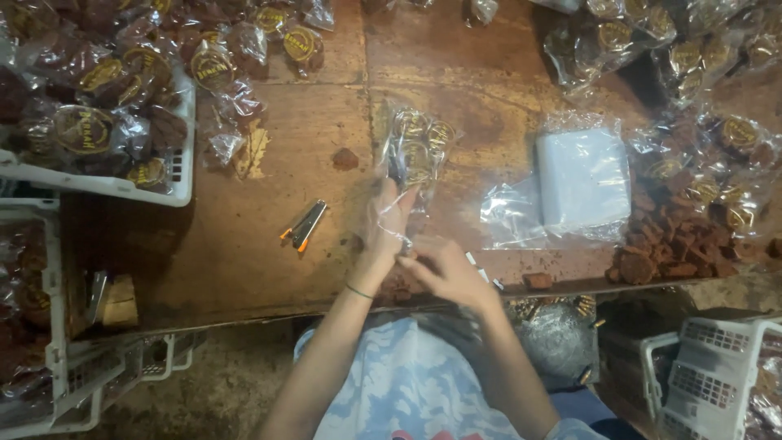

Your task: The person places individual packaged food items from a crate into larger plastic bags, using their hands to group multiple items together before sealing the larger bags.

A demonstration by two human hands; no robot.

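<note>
At far left a white crate [181,122] of wrapped brown cakes sits by bare table [244,244] with a stapler [303,226]. Our left hand [384,220] grips the clear bag [415,147] of gold-labelled cakes at centre; our right hand [440,269] pinches its neck, a stack of empty bags [582,179] further right

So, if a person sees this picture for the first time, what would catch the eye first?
Probably the two hands at the table's near edge: the left hand holds a clear bag of brown sweets with gold labels, and the right hand works at its lower end. Next, the white basket heaped with similar bags at the far left, and the stack of empty clear bags to the right.
</note>
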